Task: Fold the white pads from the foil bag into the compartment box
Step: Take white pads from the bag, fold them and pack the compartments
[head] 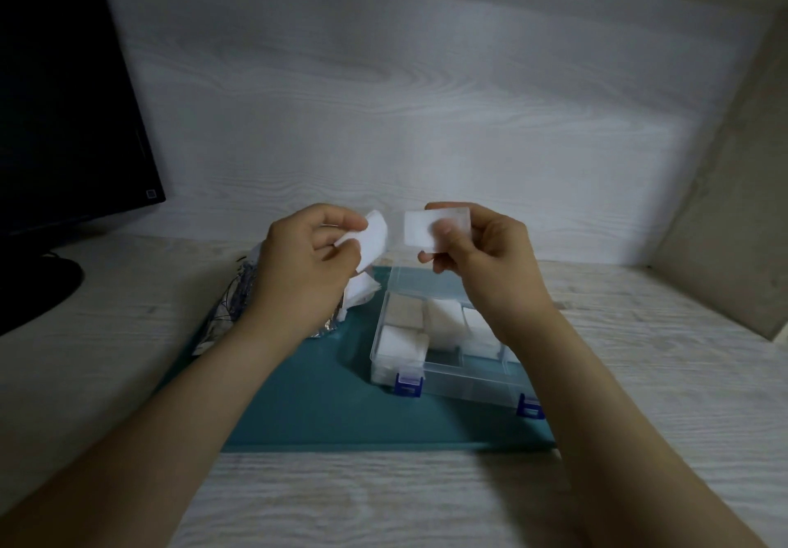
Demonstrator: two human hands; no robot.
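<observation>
My left hand [302, 261] pinches a curved white pad [373, 240] held up above the foil bag. A flat rectangular white pad [420, 229] sits between the thumb and fingers of my right hand [482, 253], raised over the box. The clear compartment box [443, 381] with blue latches lies open on a teal mat, and folded white pads [445, 319] fill several of its compartments. The silver foil bag [239, 304] lies left of the box, mostly behind my left wrist, with loose white pads [360, 289] spilling from its mouth.
A teal mat [315, 398] covers the pale wooden desk under the box and bag. A black monitor [64, 99] on a round base stands at the far left. A wall panel closes off the right side [725, 206].
</observation>
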